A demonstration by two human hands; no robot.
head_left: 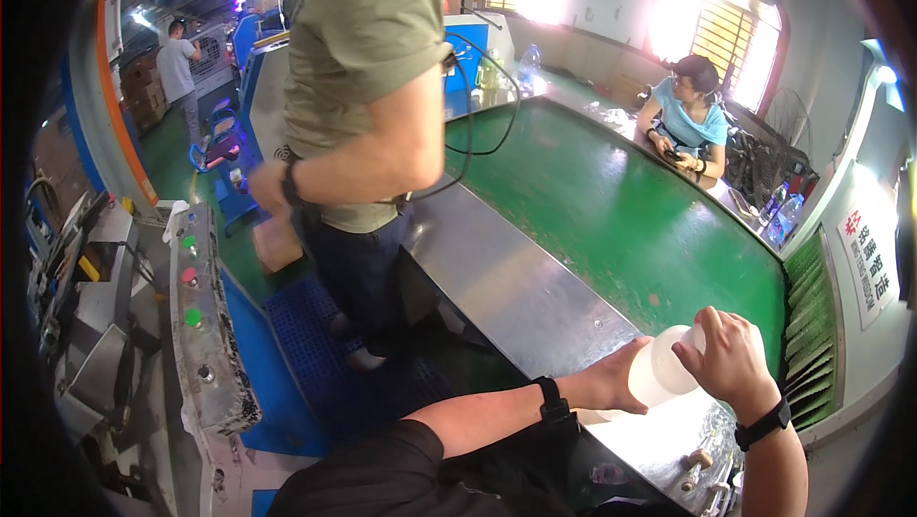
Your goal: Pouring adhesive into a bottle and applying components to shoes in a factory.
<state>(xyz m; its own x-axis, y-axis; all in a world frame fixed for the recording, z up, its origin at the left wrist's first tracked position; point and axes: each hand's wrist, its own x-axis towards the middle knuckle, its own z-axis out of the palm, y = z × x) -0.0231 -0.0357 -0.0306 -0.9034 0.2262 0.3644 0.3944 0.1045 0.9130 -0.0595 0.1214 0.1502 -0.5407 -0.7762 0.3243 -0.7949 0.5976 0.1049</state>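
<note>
While both forearms enter from the lower edge, the 2 hands meet on 1 translucent white plastic bottle [669,364] at the near end of the bench [621,221]. Left hand [611,379]: grip closed around the lower end of the bottle, palm under it, black wristband on the forearm. Right hand [731,359]: grip closed over the upper end of the bottle, fingers curled on top, black wristband on the wrist. The bottle is tilted, held just above the steel plate [516,283] that edges the bench; whether it touches the plate cannot be told.

Bench surface is green, running away toward the bright windows. A green ribbed panel [807,326] lies just right of the right hand. Small fittings [702,464] lie on the shiny surface below the right wrist.

A standing person in an olive shirt [358,59] is at the left side of the bench, on a blue floor mat [315,345]. A seated person in a blue top [688,121] is at the far side. A machine panel with 3 coloured buttons [191,278] stands at far left.
</note>
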